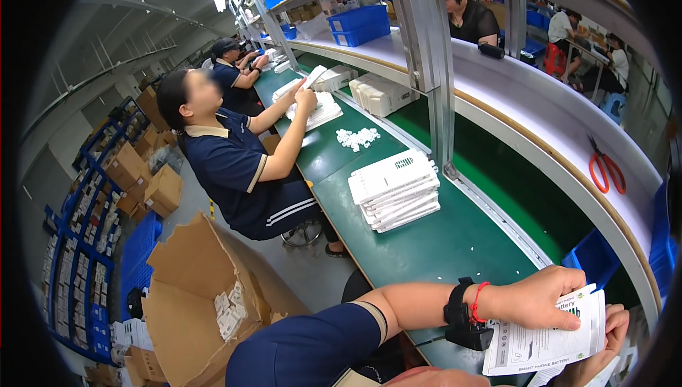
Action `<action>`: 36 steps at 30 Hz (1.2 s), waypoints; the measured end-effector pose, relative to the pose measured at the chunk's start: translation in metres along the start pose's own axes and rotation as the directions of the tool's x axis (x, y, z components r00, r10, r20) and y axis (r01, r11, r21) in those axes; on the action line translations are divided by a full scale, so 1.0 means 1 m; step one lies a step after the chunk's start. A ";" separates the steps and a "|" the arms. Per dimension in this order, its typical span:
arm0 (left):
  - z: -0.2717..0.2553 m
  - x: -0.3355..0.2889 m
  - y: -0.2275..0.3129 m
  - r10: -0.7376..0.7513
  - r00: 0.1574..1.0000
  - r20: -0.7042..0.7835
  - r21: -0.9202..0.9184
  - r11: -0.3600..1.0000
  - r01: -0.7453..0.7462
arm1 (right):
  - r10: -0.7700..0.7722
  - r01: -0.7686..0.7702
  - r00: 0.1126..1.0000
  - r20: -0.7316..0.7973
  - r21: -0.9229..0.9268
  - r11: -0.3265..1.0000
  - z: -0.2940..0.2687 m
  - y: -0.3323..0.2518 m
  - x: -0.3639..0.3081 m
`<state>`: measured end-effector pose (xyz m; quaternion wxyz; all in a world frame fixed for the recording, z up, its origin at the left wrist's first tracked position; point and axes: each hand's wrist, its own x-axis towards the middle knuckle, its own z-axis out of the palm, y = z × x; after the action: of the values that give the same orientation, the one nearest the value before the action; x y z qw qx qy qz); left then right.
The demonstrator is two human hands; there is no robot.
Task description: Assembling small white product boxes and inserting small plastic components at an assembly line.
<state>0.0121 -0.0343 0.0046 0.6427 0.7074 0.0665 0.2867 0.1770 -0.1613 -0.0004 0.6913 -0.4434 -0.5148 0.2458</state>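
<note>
A flat white printed battery box (pixel 529 344) is between my two hands at the lower right. My left hand (pixel 543 298) grips its upper side, thumb lying across the printed face and the other fingers partly hidden at the far edge. Around that wrist are a black strapped device and a red cord. My right hand (pixel 612 337) is curled round the box's right edge, and part of it is hidden by the box. Beneath the box, more white packaging is partly visible by the picture's edge.
A stack of similar white boxes (pixel 394 192) stands on the green table (pixel 419 252), beside a pile of small white parts (pixel 357 138). A co-worker (pixel 227 149) handles white boxes further along. Red-handled scissors (pixel 606 167) lie on the shelf. A large open carton (pixel 188 266) stands left.
</note>
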 end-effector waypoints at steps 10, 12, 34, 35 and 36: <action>-0.009 -0.002 0.008 0.260 0.852 -0.454 -0.076 0.942 -0.328 | 0.202 -0.187 0.977 0.074 -0.168 0.968 0.007 0.018 -0.006; -0.010 -0.001 0.007 0.279 0.848 -0.450 -0.075 0.935 -0.347 | 0.234 -0.177 0.963 0.135 -0.341 0.923 0.017 0.016 -0.008; -0.017 -0.001 0.007 0.166 0.965 0.204 -0.729 0.683 0.037 | 0.237 0.153 0.834 0.498 -0.621 0.768 0.028 -0.019 0.013; -0.018 -0.001 0.006 0.129 0.963 0.235 -0.755 0.649 0.097 | 0.243 0.186 0.812 0.530 -0.630 0.754 0.028 -0.020 0.013; -0.018 -0.001 0.006 0.127 0.964 0.236 -0.755 0.648 0.099 | 0.244 0.183 0.812 0.530 -0.630 0.755 0.027 -0.019 0.014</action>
<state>0.0014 -0.0201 0.0099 0.8803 0.4047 -0.1525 0.1948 0.1542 -0.1500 0.0249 0.2954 -0.5680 -0.7456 0.1852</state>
